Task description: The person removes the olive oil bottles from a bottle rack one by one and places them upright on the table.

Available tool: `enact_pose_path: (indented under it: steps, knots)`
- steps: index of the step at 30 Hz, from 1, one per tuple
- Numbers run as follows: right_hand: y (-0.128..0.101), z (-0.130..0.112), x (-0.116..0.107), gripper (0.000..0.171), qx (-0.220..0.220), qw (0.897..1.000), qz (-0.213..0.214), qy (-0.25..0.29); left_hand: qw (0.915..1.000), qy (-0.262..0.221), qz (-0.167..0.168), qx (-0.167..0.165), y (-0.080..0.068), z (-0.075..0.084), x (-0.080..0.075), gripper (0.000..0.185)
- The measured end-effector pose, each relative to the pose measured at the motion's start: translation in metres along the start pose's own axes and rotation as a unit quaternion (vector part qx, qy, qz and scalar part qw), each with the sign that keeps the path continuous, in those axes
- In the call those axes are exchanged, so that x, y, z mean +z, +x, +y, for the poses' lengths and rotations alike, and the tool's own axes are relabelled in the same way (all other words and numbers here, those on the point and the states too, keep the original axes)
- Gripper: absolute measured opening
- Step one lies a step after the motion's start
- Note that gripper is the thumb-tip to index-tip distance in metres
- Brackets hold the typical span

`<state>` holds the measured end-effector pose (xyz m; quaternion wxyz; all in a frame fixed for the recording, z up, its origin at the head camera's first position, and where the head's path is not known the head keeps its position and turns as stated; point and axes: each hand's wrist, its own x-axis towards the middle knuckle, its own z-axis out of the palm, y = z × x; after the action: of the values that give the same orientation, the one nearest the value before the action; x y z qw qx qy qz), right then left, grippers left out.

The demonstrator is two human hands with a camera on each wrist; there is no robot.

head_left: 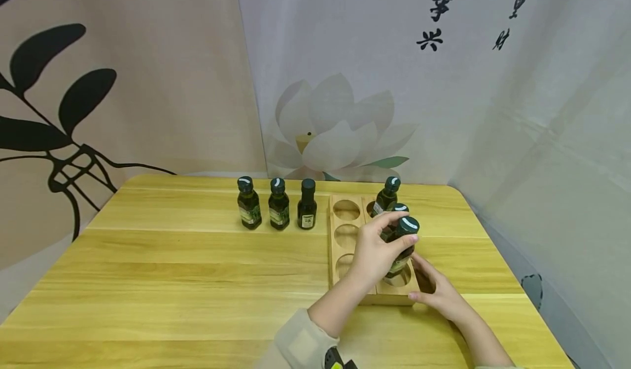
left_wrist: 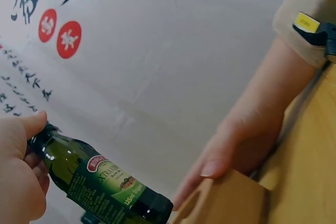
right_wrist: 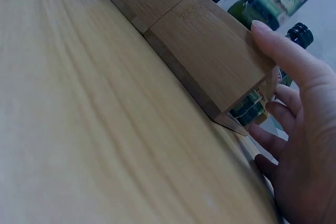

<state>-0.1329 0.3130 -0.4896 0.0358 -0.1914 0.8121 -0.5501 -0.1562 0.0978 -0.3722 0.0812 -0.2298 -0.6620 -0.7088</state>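
Observation:
My left hand (head_left: 386,243) grips a dark green bottle (head_left: 408,226) with a dark cap, tilted above the near right hole of a wooden rack (head_left: 389,298). The left wrist view shows that bottle (left_wrist: 100,182), with its green label, in my left hand (left_wrist: 18,177), its base next to the rack (left_wrist: 231,203). My right hand (head_left: 424,281) rests open against the rack's near right corner, thumb on its top edge (right_wrist: 199,51) and fingers (right_wrist: 273,145) along its side. Two more bottles (head_left: 386,196) stand in the rack's right column.
Three matching bottles (head_left: 278,205) stand in a row on the yellow wooden table (head_left: 172,259), left of the rack. The rack's left column of holes (head_left: 346,210) holds nothing. Printed cloth backdrops hang close behind and to the right of the table.

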Motion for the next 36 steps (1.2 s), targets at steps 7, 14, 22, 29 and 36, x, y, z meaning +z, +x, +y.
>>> enact_pose_path:
  steps: [7, 14, 22, 29, 36]
  knots:
    - [0.0, 0.001, 0.0, 0.082, -0.006, 1.0, -0.005, -0.006, 0.9999, -0.013, 0.004, 0.005, 0.007, 0.017, -0.013, 0.035]
    - [0.0, 0.002, -0.001, 0.083, -0.015, 1.0, -0.005, -0.007, 0.9985, 0.023, 0.023, 0.044, 0.017, 0.026, -0.028, 0.035]
    - [-0.001, 0.002, 0.0, 0.086, -0.01, 1.0, 0.002, -0.028, 0.9962, 0.045, 0.042, 0.062, 0.023, 0.031, -0.049, 0.035]
    - [0.0, 0.002, 0.0, 0.086, -0.014, 0.999, 0.007, -0.041, 0.9942, 0.064, 0.064, 0.058, 0.025, 0.03, -0.069, 0.036]
    - [0.0, 0.002, 0.001, 0.086, -0.012, 0.999, 0.01, -0.038, 0.9921, 0.077, 0.088, 0.047, 0.027, 0.031, -0.089, 0.036]
